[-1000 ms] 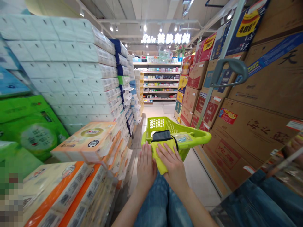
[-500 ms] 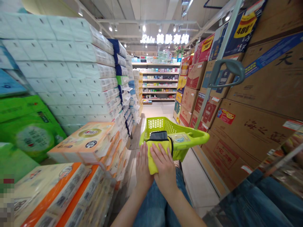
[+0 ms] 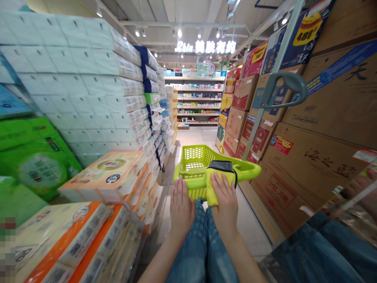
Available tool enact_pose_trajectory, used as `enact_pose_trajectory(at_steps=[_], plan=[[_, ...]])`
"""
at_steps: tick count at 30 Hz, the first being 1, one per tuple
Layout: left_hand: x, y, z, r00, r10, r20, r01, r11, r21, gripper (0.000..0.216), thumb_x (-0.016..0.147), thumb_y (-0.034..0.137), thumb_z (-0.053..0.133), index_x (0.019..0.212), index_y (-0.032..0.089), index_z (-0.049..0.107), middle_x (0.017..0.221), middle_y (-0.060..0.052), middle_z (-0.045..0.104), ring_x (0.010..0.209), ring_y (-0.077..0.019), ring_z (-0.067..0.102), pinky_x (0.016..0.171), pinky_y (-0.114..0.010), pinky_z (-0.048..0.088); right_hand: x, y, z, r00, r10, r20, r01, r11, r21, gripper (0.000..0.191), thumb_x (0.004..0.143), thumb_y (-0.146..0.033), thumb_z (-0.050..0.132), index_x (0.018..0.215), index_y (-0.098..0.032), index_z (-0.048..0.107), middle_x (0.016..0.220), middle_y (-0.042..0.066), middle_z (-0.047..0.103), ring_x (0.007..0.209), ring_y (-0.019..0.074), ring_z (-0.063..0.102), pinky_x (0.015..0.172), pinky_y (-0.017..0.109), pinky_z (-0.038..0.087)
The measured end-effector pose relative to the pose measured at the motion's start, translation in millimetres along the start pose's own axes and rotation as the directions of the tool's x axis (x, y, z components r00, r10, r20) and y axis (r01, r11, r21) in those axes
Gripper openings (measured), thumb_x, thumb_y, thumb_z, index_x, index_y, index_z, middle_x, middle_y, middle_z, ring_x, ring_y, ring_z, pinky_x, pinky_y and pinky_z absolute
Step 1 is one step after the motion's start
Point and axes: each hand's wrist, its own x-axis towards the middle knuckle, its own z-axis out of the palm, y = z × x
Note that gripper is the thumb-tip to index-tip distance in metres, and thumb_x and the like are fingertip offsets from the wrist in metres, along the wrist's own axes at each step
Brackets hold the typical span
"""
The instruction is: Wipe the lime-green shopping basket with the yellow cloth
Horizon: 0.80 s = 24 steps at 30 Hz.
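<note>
Bright white light falls from spotlights under the ceiling, the glowing sign glares with soft, smeared edges, and the pale floor shines beyond the green basket. Even light reaches the left hand, right hand and yellow cloth. Wide-angle stretching slants the boxes at right, while coarse pixel blocks cover the lower left corner.

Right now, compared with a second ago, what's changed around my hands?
Your right hand and the yellow cloth beneath it have moved right along the near rim of the green basket, now covering the label there. Nothing was visibly let go. Your left hand is still at the rim's left end; the basket has barely moved.
</note>
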Motion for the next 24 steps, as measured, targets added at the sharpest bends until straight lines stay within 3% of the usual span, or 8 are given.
enact_pose_trajectory(at_steps=[4, 7, 11, 15, 17, 20, 24], plan=[[-4.2, -4.4, 2.6, 1.0, 0.004, 0.024, -0.005, 0.999, 0.039, 0.065, 0.096, 0.017, 0.037, 0.156, 0.012, 0.013, 0.159, -0.017, 0.031, 0.151, -0.0241, 0.021, 0.12, -0.046, 0.029, -4.5, -39.2, 17.8, 0.993, -0.09, 0.074, 0.086, 0.995, 0.044, 0.077, 0.072, 0.001, 0.04, 0.145, -0.02, 0.046, 0.149, 0.002, 0.05, 0.146, 0.022, 0.032, 0.122, 0.049, 0.02], [-5.9, -7.7, 2.7, 1.0, 0.016, 0.025, -0.017, 0.998, 0.059, 0.062, 0.097, 0.013, 0.031, 0.157, 0.015, 0.015, 0.16, -0.014, 0.031, 0.151, -0.021, 0.02, 0.122, -0.042, 0.026, -6.2, -48.4, 20.3, 0.978, -0.168, 0.126, 0.156, 0.983, 0.099, 0.079, 0.069, 0.002, 0.041, 0.145, -0.019, 0.047, 0.151, 0.001, 0.049, 0.146, 0.02, 0.031, 0.123, 0.044, 0.018], [-3.0, -6.5, -0.2, 0.999, 0.031, 0.038, -0.033, 0.998, 0.048, 0.068, 0.094, 0.014, 0.039, 0.157, 0.012, 0.012, 0.158, -0.017, 0.033, 0.151, -0.0241, 0.021, 0.12, -0.046, 0.028, -6.0, -22.2, 8.2, 0.974, -0.186, 0.126, 0.179, 0.982, 0.062, 0.075, 0.074, 0.003, 0.04, 0.145, -0.022, 0.047, 0.151, 0.0, 0.049, 0.147, 0.02, 0.031, 0.122, 0.045, 0.017], [0.5, -2.0, -2.0, 0.999, 0.022, 0.029, -0.023, 0.999, 0.028, 0.072, 0.092, 0.014, 0.045, 0.156, 0.011, 0.012, 0.156, -0.019, 0.036, 0.15, -0.0254, 0.023, 0.119, -0.048, 0.029, -4.4, 13.8, -5.7, 0.996, -0.082, 0.024, 0.082, 0.997, 0.004, 0.075, 0.077, -0.001, 0.042, 0.148, -0.024, 0.042, 0.15, 0.003, 0.049, 0.146, 0.0235, 0.032, 0.12, 0.051, 0.021], [0.8, -0.4, -1.8, 1.0, 0.017, 0.023, -0.018, 1.0, 0.019, 0.072, 0.092, 0.013, 0.045, 0.156, 0.011, 0.012, 0.156, -0.019, 0.036, 0.15, -0.0253, 0.023, 0.119, -0.048, 0.029, -3.7, 18.9, -7.1, 0.999, -0.015, -0.033, 0.015, 1.0, -0.013, 0.076, 0.076, -0.002, 0.041, 0.149, -0.024, 0.041, 0.15, 0.004, 0.049, 0.146, 0.0243, 0.033, 0.12, 0.053, 0.023], [-0.4, -0.2, -0.4, 1.0, 0.005, 0.022, -0.005, 1.0, 0.026, 0.072, 0.093, 0.014, 0.044, 0.156, 0.011, 0.011, 0.157, -0.02, 0.035, 0.15, -0.0256, 0.022, 0.119, -0.048, 0.03, -3.8, 3.0, -0.6, 1.0, 0.015, -0.024, -0.015, 0.999, -0.031, 0.077, 0.075, -0.001, 0.04, 0.149, -0.021, 0.041, 0.151, 0.004, 0.047, 0.147, 0.0245, 0.031, 0.12, 0.053, 0.021], [-3.6, -4.1, 2.1, 0.999, 0.008, 0.034, -0.009, 0.999, 0.04, 0.068, 0.094, 0.014, 0.039, 0.157, 0.012, 0.012, 0.158, -0.017, 0.033, 0.151, -0.0246, 0.021, 0.119, -0.047, 0.03, -3.8, -35.8, 13.4, 0.991, -0.096, 0.094, 0.096, 0.995, 0.01, 0.075, 0.072, 0.002, 0.04, 0.144, -0.02, 0.048, 0.15, 0.001, 0.049, 0.146, 0.0217, 0.032, 0.122, 0.047, 0.019]])
